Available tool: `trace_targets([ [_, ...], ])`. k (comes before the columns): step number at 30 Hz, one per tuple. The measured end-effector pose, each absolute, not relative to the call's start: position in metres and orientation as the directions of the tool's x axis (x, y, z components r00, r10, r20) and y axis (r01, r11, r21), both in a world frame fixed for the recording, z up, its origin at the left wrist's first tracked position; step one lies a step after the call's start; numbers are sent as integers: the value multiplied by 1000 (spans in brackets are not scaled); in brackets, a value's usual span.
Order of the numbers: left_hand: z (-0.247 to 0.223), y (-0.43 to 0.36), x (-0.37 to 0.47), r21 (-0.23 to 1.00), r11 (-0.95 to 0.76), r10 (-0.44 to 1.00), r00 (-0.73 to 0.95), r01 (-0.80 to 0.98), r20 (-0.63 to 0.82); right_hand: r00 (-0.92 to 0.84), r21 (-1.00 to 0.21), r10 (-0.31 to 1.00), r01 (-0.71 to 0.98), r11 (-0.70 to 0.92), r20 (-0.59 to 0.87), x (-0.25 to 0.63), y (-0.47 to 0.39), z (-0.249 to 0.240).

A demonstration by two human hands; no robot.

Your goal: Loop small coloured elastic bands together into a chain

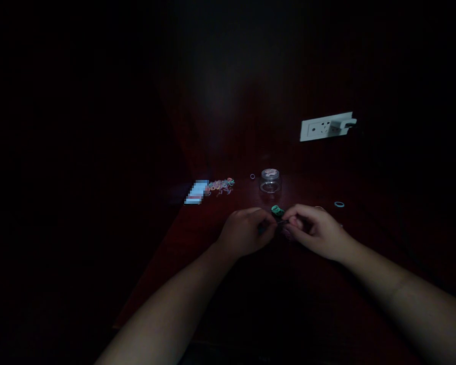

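My left hand [248, 230] and my right hand [316, 232] meet over the dark red table, thumbs and forefingers pinched close together. A thin, dim strand [281, 222] seems to run between the fingertips; the dark hides what it is. Just beyond the fingers lie green hair ties [276, 209], bunched together. Under the right fingertips shows a purplish bundle [288, 233], perhaps hair ties as well, partly covered. A clear jar [270, 182] with a lid stands behind the hands.
At the back left lies a heap of multicoloured hair ties [220, 186] beside a lit phone-like screen [196, 192], which is blurred out. One small ring [253, 176] is left of the jar; a light-blue hair tie [339, 204] lies at right. A wall socket [327, 126] holds a plug.
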State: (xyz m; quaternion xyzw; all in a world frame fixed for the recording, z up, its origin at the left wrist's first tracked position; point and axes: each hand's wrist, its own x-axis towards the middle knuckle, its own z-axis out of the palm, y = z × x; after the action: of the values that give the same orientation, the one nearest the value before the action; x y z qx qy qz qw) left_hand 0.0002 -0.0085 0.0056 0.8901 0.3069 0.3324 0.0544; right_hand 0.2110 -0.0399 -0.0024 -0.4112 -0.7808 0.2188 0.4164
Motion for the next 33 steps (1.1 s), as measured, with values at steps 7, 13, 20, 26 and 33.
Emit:
trace_targets([
  [7, 6, -6, -2, 304, -803, 589, 604, 513, 537, -331, -658, 826, 500, 564, 456, 213, -40, -2],
  [13, 5, -3, -3, 304, -809, 583, 617, 503, 529, -326, -662, 833, 506, 553, 447, 213, -40, -3],
  [20, 4, -3, -4, 324, -808, 586, 623, 492, 518, -327, -661, 827, 497, 563, 458, 212, -39, -4],
  [26, 9, -8, -4, 342, -810, 585, 619, 476, 525, -322, -649, 829, 516, 559, 458, 213, -39, -4],
  [33, 8, -10, 0, 326, -805, 592, 637, 495, 495, -340, -657, 833, 512, 554, 437, 212, -38, -6],
])
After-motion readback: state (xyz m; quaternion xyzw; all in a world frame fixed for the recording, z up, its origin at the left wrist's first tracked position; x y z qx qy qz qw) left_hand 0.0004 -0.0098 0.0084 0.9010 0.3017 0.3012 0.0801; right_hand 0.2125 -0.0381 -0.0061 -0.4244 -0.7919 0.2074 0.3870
